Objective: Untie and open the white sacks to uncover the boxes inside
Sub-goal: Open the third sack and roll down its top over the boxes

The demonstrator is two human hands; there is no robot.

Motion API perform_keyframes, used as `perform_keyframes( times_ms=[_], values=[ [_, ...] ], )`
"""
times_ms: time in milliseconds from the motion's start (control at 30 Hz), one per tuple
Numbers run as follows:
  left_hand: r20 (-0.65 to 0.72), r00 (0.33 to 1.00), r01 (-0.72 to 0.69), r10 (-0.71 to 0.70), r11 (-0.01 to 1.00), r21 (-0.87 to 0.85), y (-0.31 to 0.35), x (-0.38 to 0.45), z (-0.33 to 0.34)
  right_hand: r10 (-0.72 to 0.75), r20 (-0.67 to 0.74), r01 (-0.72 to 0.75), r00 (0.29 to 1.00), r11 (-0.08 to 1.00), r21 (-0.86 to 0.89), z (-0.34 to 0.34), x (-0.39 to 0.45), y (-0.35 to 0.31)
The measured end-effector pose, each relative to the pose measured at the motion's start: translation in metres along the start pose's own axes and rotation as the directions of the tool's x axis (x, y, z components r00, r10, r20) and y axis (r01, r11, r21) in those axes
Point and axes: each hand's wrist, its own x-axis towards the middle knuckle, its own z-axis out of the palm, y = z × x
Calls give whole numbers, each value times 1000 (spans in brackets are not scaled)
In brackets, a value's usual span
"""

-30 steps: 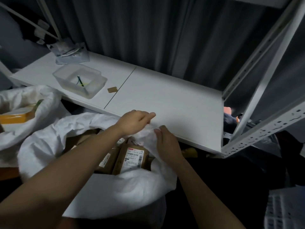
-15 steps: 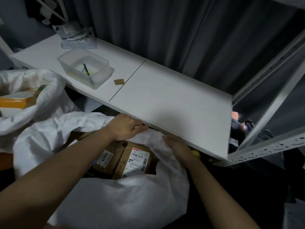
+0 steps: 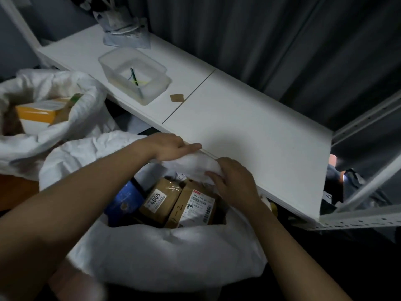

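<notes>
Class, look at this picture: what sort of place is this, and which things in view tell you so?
Probably a parcel sorting or storage room: white sacks full of labelled boxes, a metal rack and a white shelf.

left hand (image 3: 171, 147): bare, no glove | right hand (image 3: 234, 181): bare | forearms: unsleeved, no watch or rings

Left brown box (image 3: 160, 199): label "4005". Right brown box (image 3: 191, 208): handwritten "4-2"; label print unreadable.
</notes>
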Motion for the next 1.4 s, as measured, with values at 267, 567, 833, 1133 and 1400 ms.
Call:
perform_keyframes(
  times_ms=[267, 567, 833, 1133, 1400],
  values=[
    [-232, 968, -9, -95, 912, -410, 17, -9, -46, 118, 258, -168, 959, 969, 182, -26, 6, -30],
    [-306, 947, -160, 100, 971, -178, -15, -29, -27, 413, 398, -555, 819, 394, 733, -11, 46, -28],
    [-301, 954, -84, 2, 962, -260, -18, -17, 15, 437, 456, -501, 776, 865, 24, -29, 53, -10],
    [-313, 921, 11, -233, 818, -576, -24, -20, -22, 198, 415, -395, 888, 792, 466, 10, 87, -38],
    [-294, 825, 450, -482, 876, -174, -89, -66, 0, 465, 389, -571, 795, 357, 740, 9, 86, -14]
  ],
)
